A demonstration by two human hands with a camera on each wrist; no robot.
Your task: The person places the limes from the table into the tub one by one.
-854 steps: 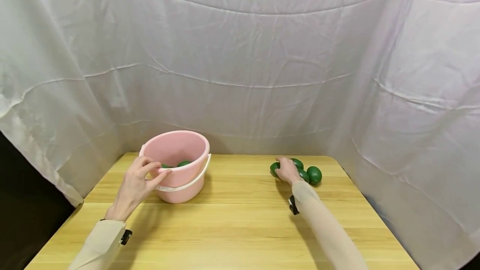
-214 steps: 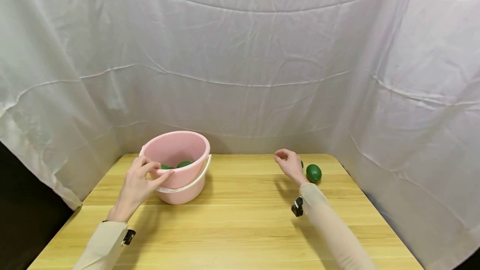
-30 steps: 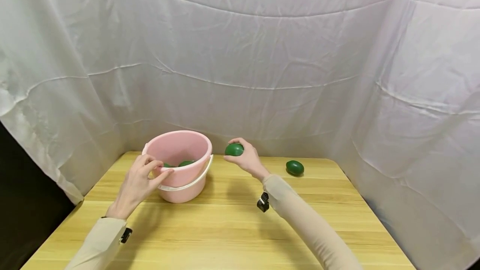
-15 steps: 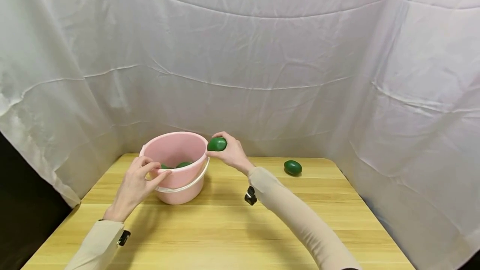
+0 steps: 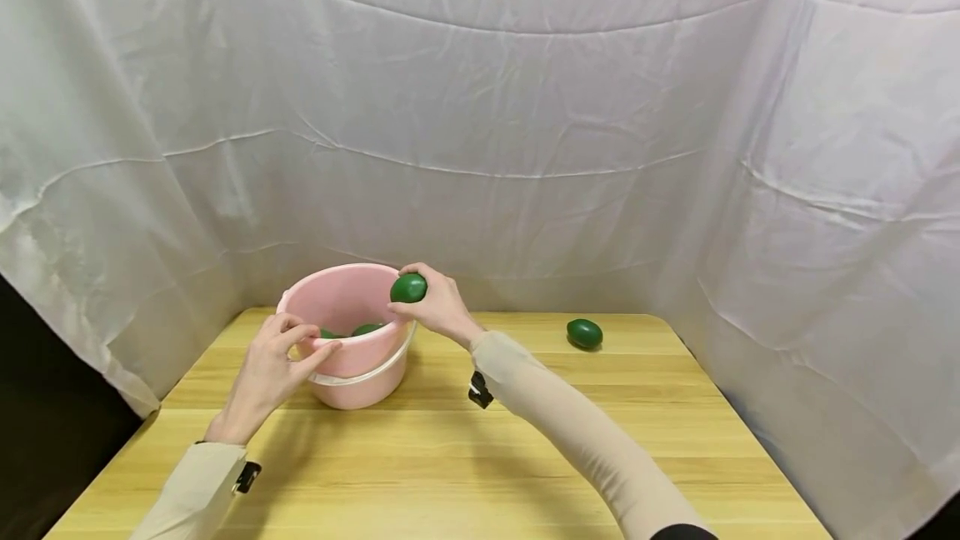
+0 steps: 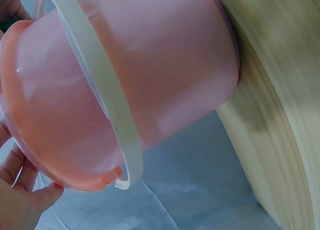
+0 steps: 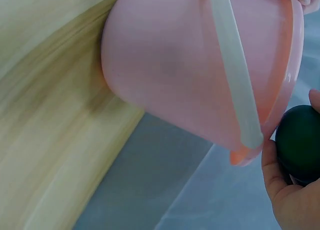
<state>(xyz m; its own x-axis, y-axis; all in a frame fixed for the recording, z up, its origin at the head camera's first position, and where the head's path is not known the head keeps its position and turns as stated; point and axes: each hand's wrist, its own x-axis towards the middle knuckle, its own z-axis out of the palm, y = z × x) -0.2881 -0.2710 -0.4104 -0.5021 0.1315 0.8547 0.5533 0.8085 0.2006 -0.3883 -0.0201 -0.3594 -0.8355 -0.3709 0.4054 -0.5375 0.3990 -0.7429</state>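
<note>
A pink bucket (image 5: pixel 362 391) with a white handle (image 6: pixel 111 89) stands at the left of the table. My left hand (image 5: pixel 264 373) pinches its near left rim between thumb and fingers. Held in my right hand (image 5: pixel 444 307) is a smooth dark green oval fruit (image 5: pixel 408 288), lime-like in shape. In the head view this fruit overlaps the bucket's right rim; the right wrist view has it close beside the rim (image 7: pixel 295 54). Green fruits (image 5: pixel 367 329) show inside the bucket, partly hidden by its front wall. One more green fruit (image 5: pixel 584 333) lies on the table to the right.
The light wooden table (image 5: pixel 480 457) has its far edge near a pale hanging cloth (image 5: pixel 480 107), which also runs down both sides. A dark area (image 5: pixel 52 415) lies beyond the table's left edge.
Within the last second my right hand carried the green fruit left, up to the bucket's rim. Earlier frames show several fruits at the right; now one lies there. My left hand stays on the rim.
</note>
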